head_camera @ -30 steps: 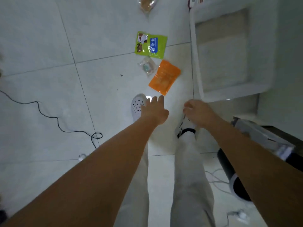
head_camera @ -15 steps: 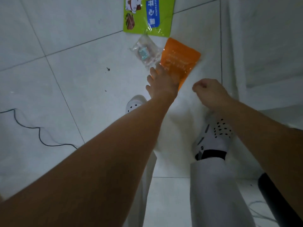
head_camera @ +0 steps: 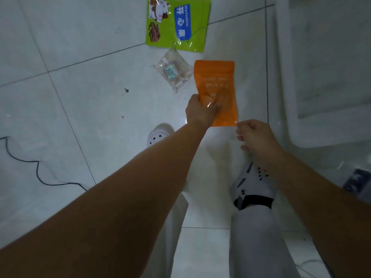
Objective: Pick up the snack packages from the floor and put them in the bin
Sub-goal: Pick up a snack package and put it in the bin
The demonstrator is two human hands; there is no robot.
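An orange snack pouch lies over the pale floor tiles, and my left hand grips its near left part, fingers curled into the foil. Just left of it lies a small clear packet with pale snacks inside. Farther off rests a green package with a blue label. My right hand hovers near the pouch's lower right corner, its fingers loosely curled and holding nothing. The white bin stands at the right, its rim beside the pouch.
My two feet in white perforated shoes stand just below the hands. A black cable snakes over the tiles at the left. A dark object sits at the far right edge.
My left hand reached forward onto the orange pouch and closed its fingers on it. The view dropped closer to the floor. My right hand moved forward toward the pouch's corner.
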